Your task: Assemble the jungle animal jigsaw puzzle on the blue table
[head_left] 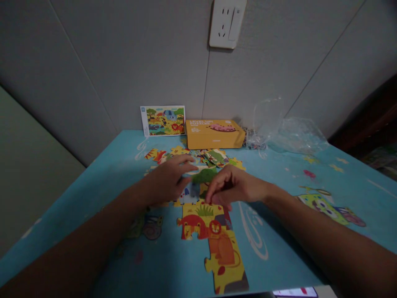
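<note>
A partly joined jigsaw puzzle (197, 211) lies on the table, with lions on a yellow ground at its near end and a green tree farther back. My left hand (170, 178) hovers over its left side, palm down, fingers apart and holding nothing visible. On the right, my right hand (234, 186) is closed, its thumb and fingertips pinched together at the puzzle's right edge below the tree. Whatever lies between those fingertips is hidden. Beyond both hands are loose puzzle pieces (216, 157), some overlapping.
A picture card (164, 121) leans against the wall beside a yellow puzzle box (214, 134). Crumpled clear plastic bags (297, 134) lie at the back right. The blue tablecloth (279, 248) carries printed cartoon figures. Part of a phone (296, 292) shows at the near edge.
</note>
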Motion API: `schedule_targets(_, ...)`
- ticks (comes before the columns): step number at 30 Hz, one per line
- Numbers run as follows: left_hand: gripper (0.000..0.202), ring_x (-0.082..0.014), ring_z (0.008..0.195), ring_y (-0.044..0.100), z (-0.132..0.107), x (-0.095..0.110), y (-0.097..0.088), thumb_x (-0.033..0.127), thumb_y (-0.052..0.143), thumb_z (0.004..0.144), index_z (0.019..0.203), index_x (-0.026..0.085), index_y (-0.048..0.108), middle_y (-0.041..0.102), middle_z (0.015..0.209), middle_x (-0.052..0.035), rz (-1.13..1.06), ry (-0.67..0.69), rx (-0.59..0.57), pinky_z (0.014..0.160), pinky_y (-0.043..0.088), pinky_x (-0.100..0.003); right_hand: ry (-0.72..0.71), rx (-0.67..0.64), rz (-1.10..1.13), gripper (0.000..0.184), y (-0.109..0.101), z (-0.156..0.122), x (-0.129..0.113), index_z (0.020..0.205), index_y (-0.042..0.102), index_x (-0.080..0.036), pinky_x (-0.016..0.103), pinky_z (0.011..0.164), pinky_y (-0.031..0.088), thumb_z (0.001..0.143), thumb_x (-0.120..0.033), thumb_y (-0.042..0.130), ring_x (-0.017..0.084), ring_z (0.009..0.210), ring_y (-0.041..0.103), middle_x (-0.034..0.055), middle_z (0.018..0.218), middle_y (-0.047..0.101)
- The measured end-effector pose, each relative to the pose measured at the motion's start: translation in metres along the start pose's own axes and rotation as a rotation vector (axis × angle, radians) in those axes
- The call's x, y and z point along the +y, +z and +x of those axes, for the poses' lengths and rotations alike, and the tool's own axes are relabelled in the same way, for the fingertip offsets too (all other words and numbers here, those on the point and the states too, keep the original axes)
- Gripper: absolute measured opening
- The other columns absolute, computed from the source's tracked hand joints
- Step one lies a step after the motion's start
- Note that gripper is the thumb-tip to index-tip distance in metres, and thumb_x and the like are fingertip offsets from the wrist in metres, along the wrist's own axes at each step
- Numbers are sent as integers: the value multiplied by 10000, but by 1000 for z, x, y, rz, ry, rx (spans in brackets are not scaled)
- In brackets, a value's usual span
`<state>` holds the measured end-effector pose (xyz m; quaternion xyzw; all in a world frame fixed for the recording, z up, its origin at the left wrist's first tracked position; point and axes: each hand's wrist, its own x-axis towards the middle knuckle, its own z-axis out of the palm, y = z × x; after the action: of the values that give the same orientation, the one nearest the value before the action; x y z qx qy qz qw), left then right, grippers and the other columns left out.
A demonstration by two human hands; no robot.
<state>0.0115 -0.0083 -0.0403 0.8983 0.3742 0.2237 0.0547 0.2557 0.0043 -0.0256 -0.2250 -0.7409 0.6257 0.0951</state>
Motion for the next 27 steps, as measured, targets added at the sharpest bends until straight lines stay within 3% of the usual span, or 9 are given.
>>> schedule_targets(3, 342, -256, 1033, 631, 6, -19, -9, 77, 431, 821, 1015, 131, 707, 685, 1041, -112, 155, -306, 310, 981, 492, -436, -83, 285, -306, 183, 1, 7, 8, 857, 747, -96, 216, 466, 341, 824, -251, 655, 73, 483, 459, 3, 596, 611)
schedule_targets(5, 400, -278, 1022, 633, 6, -32, -16, 26, 456, 746, 1037, 116, 715, 683, 1040, -121, 253, -556, 392, 988, 485, -441, -136, 360, -551, 138, 1, 10, 11, 826, 754, -110, 232, 519, 367, 812, -188, 641, 87, 542, 486, 22, 658, 635)
schedule_targets(8, 473, -307, 1075, 614, 1, -48, -21, -4, 497, 685, 1089, 115, 714, 679, 1092, -135, 341, -752, 348, 1035, 447, -451, -197, 362, -740, 147, 0, 14, 13, 822, 758, -135, 249, 622, 417, 816, -135, 611, 114, 671, 553, 49, 785, 659)
schedule_targets(12, 448, -328, 1118, 599, -6, -62, -15, 85, 520, 775, 1192, 125, 678, 659, 1168, -166, 379, -944, 167, 1020, 452, -462, -195, 353, -776, 165, 0, 15, 14, 825, 746, -148, 248, 624, 412, 839, -136, 582, 109, 656, 536, 27, 747, 616)
schedule_targets(14, 384, -347, 1123, 594, -6, -65, -10, 206, 497, 856, 1177, 112, 686, 659, 1159, -190, 389, -967, 129, 988, 468, -475, -181, 350, -766, 168, 1, 14, 14, 835, 743, -151, 245, 613, 405, 844, -140, 576, 102, 634, 525, 18, 737, 607)
schedule_targets(17, 441, -379, 1120, 582, -5, -66, -7, 402, 478, 896, 1141, 114, 704, 651, 1161, -206, 408, -970, 86, 948, 481, -499, -154, 354, -742, 163, 1, 14, 15, 832, 738, -149, 240, 604, 398, 839, -135, 576, 97, 620, 518, 13, 734, 601)
schedule_targets(23, 439, -354, 1133, 568, 1, -56, -8, 411, 480, 896, 1231, 197, 667, 626, 1210, -174, 380, -980, 52, 939, 478, -486, -133, 364, -730, 136, 2, 15, 16, 820, 714, -156, 237, 600, 383, 826, -130, 581, 101, 625, 508, 3, 722, 595)
schedule_targets(27, 544, -394, 1192, 501, 2, -46, -4, 625, 511, 844, 1250, 294, 657, 590, 1237, -151, 309, -849, 7, 965, 424, -575, -127, 360, -733, 123, 3, 15, 13, 810, 697, -159, 243, 603, 370, 820, -126, 579, 105, 613, 485, -2, 690, 584)
